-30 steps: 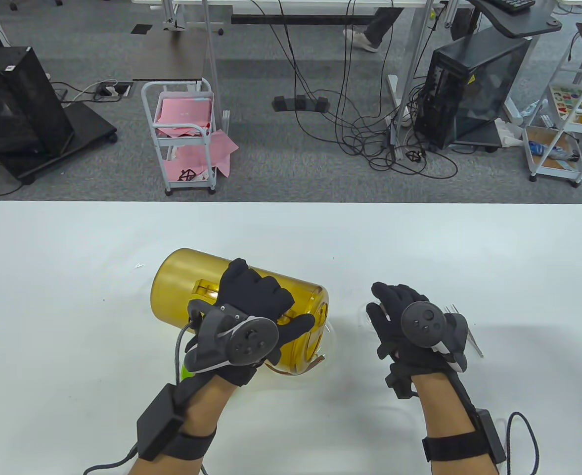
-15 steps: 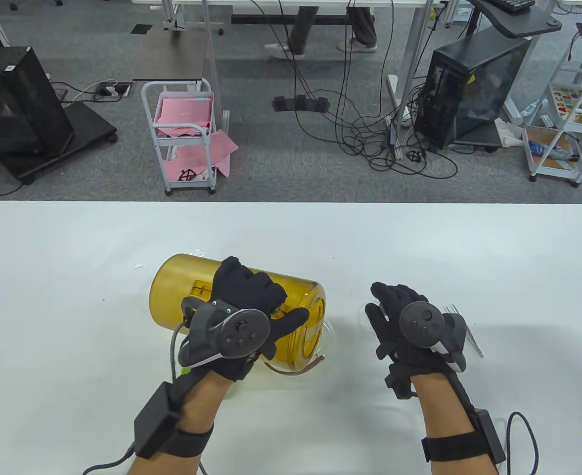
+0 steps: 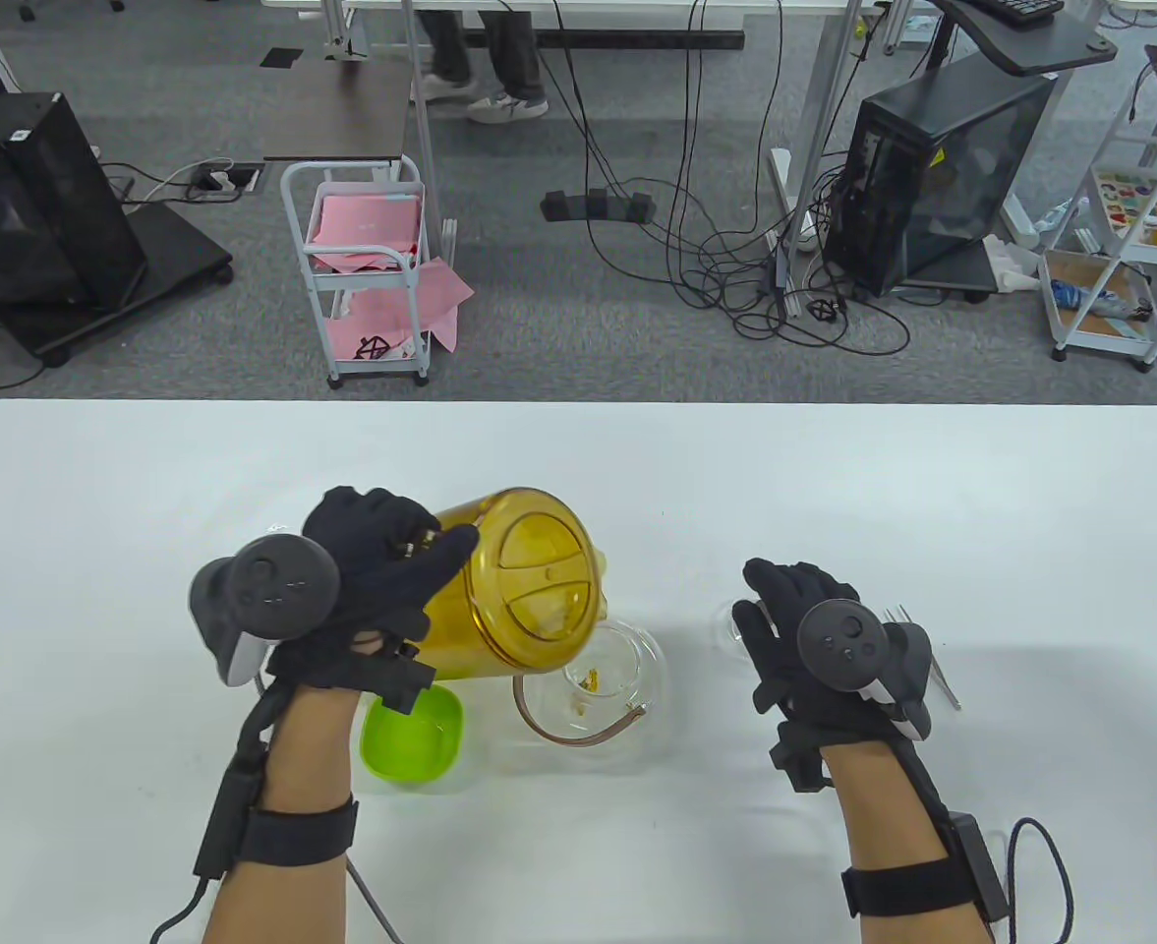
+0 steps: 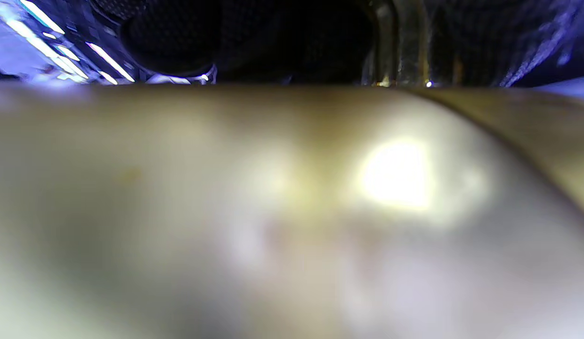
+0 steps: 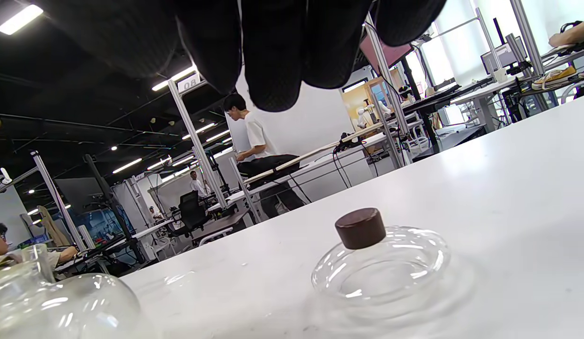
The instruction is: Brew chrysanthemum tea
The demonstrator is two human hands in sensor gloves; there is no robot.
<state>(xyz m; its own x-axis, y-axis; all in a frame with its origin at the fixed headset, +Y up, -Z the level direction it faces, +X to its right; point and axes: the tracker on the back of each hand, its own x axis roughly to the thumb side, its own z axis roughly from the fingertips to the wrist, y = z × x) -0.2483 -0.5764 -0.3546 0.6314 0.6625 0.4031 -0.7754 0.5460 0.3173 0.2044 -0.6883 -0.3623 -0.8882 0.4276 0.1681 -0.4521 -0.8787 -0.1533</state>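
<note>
My left hand (image 3: pixel 381 575) grips the handle side of a yellow translucent pitcher (image 3: pixel 529 590), held near upright with its lid facing up, just left of and above the glass teapot (image 3: pixel 627 723). A few yellow chrysanthemum bits (image 3: pixel 588 680) lie inside the teapot. The pitcher's blurred amber wall (image 4: pixel 273 212) fills the left wrist view. My right hand (image 3: pixel 799 629) hovers with relaxed fingers (image 5: pixel 273 52) over the teapot's glass lid (image 5: pixel 381 270), which has a brown knob (image 5: pixel 361 228) and lies on the table right of the teapot (image 5: pixel 61 301).
A lime green bowl (image 3: pixel 413 733) sits in front of the pitcher, below my left wrist. Metal tweezers (image 3: pixel 937 669) lie right of my right hand. The white table (image 3: pixel 834 472) ends at its far edge; beyond are carts, cables and a person's legs.
My left hand has swung the pitcher from lying tipped over the teapot back to near upright and moved left, uncovering the teapot and green bowl. The right hand has stayed put.
</note>
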